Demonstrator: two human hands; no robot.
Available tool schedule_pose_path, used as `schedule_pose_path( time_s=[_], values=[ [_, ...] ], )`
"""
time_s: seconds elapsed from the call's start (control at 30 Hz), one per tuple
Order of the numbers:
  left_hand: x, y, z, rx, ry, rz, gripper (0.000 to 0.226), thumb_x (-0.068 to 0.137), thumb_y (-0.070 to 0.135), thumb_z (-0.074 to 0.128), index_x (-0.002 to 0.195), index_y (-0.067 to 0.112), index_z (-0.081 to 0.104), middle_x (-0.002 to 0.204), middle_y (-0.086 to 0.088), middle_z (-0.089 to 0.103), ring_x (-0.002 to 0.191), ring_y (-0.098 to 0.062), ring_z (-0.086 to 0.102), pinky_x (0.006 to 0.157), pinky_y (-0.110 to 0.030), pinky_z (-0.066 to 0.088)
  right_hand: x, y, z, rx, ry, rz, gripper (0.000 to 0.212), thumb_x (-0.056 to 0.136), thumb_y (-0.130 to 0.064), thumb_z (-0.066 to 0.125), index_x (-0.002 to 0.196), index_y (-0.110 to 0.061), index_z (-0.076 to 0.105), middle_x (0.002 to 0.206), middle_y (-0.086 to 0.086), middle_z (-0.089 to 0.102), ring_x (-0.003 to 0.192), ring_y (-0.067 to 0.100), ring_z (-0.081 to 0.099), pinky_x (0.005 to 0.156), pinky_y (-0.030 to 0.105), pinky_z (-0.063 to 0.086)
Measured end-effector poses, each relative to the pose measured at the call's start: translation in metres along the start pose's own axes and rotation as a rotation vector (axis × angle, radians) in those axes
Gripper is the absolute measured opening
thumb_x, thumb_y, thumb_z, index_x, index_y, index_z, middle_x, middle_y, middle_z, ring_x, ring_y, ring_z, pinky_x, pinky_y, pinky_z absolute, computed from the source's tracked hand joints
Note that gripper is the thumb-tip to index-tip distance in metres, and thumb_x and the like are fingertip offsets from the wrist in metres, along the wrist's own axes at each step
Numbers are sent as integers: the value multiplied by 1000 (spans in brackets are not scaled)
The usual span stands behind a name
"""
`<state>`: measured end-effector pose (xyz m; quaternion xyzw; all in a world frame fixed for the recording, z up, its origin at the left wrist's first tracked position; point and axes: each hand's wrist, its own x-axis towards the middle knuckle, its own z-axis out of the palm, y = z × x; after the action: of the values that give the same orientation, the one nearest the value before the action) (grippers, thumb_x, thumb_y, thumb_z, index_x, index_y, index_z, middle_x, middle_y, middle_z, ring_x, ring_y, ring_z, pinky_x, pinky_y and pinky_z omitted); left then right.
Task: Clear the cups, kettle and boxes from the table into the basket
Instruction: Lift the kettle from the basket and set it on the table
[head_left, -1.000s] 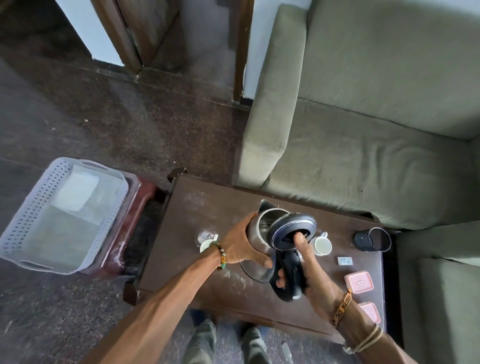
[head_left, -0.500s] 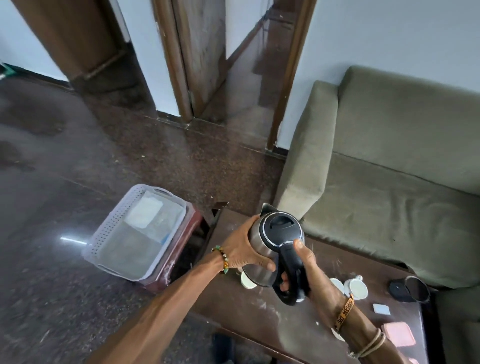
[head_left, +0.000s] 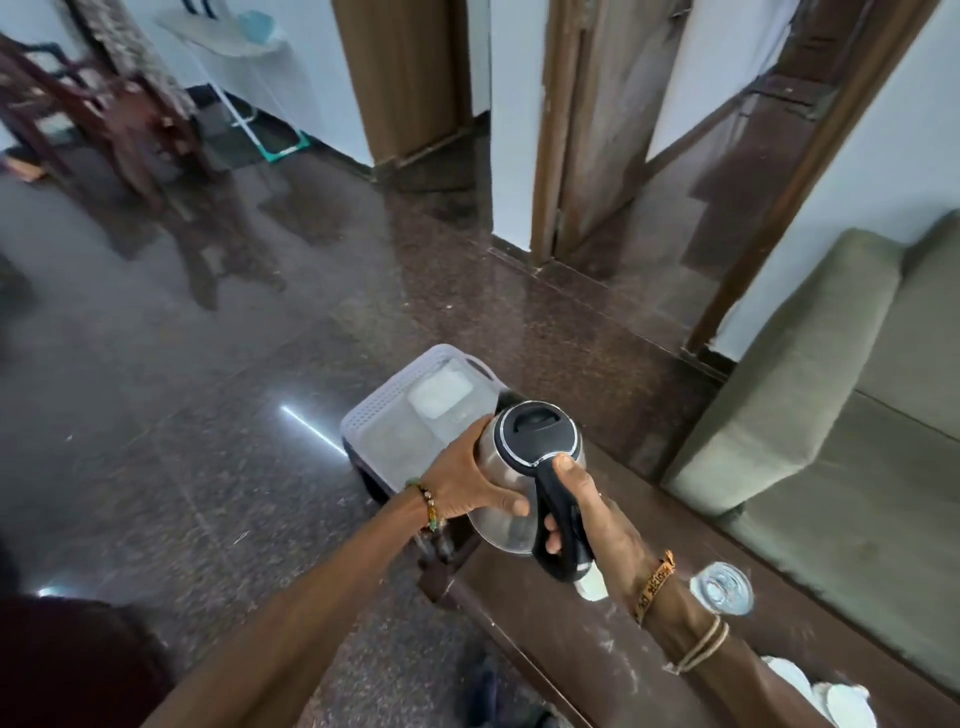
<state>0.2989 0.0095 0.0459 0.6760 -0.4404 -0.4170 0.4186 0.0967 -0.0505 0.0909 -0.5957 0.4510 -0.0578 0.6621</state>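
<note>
Both hands carry the kettle (head_left: 511, 483) at mid-frame: the right hand (head_left: 589, 512) is wrapped round its black handle, the left hand (head_left: 465, 483) cups the steel side, fingers curled to it. It hangs upright above the end of the table (head_left: 587, 649). The basket (head_left: 387, 410) lies just beyond, up and left of the kettle, on the left hand's side.

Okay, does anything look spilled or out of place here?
Nothing spilled. Only pale dusty smudges mark the dark wooden table; the left hand and right hand hold the steel kettle with black lid.
</note>
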Motion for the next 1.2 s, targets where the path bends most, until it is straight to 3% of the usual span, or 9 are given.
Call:
schedule_pose_path(
  time_s=[0.2, 0.4, 0.53, 0.67, 0.73, 0.83, 0.97, 1.13, 1.2],
  values=[
    [-36, -25, -48, 10, 173, -20, 104, 45, 44, 98, 134, 38, 46, 128, 13, 62, 122, -6, 57, 103, -45, 48, 12, -22, 51, -85, -65, 8, 85, 59, -100, 38, 56, -20, 65, 60, 8, 66, 54, 15, 56, 62, 32, 44],
    [-40, -47, -92, -53, 224, -39, 101, 48, 34, 99, 135, 31, 48, 130, 4, 62, 124, -17, 57, 103, -49, 46, 46, -37, 90, -193, -70, -4, 80, 71, -92, 38, 56, -19, 67, 59, 7, 68, 51, 12, 59, 60, 29, 44],
    [-24, -73, -124, -86, 211, -79, 101, 47, 37, 99, 135, 32, 48, 130, 6, 62, 124, -16, 57, 104, -49, 46, 77, -49, 118, -178, -85, 15, 80, 73, -91, 37, 54, -19, 65, 58, 9, 66, 52, 15, 58, 59, 29, 45],
    [2, -100, -159, -114, 184, -96, 102, 45, 41, 99, 134, 36, 48, 129, 10, 63, 123, -13, 58, 103, -48, 47, 114, -57, 151, -262, 49, -7, 88, 69, -96, 28, 55, -18, 65, 54, 6, 67, 47, 8, 58, 57, 25, 42],
    [16, -116, -176, -135, 166, -107, 102, 43, 42, 99, 132, 36, 48, 128, 10, 63, 122, -13, 58, 103, -47, 46, 137, -57, 168, -294, 117, -40, 92, 68, -96, 26, 56, -13, 62, 53, 6, 66, 49, 11, 59, 60, 29, 44],
    [36, -132, -196, -180, 153, -117, 110, 39, 44, 99, 135, 34, 45, 130, 11, 61, 126, -12, 55, 107, -46, 43, 166, -61, 190, -343, 185, -67, 73, 73, -86, 29, 61, -21, 58, 60, 3, 63, 60, 21, 58, 72, 44, 51],
    [63, -153, -219, -223, 151, -101, 113, 39, 40, 99, 137, 37, 43, 132, 13, 60, 130, -9, 50, 112, -43, 37, 205, -66, 211, -360, 270, -46, 70, 72, -84, 31, 67, -20, 58, 68, 7, 64, 66, 24, 59, 75, 45, 53],
    [94, -178, -239, -267, 159, -105, 114, 37, 41, 99, 136, 41, 42, 132, 17, 59, 128, -1, 50, 108, -25, 38, 251, -63, 228, -373, 355, -18, 66, 70, -82, 31, 54, -23, 57, 62, 6, 65, 66, 27, 62, 76, 47, 53],
    [104, -191, -242, -283, 165, -107, 120, 37, 35, 101, 141, 36, 39, 134, 14, 58, 130, -6, 49, 112, -36, 37, 268, -59, 231, -410, 380, -25, 70, 70, -82, 28, 50, -23, 60, 56, 5, 65, 66, 30, 64, 74, 43, 51]
  ],
)
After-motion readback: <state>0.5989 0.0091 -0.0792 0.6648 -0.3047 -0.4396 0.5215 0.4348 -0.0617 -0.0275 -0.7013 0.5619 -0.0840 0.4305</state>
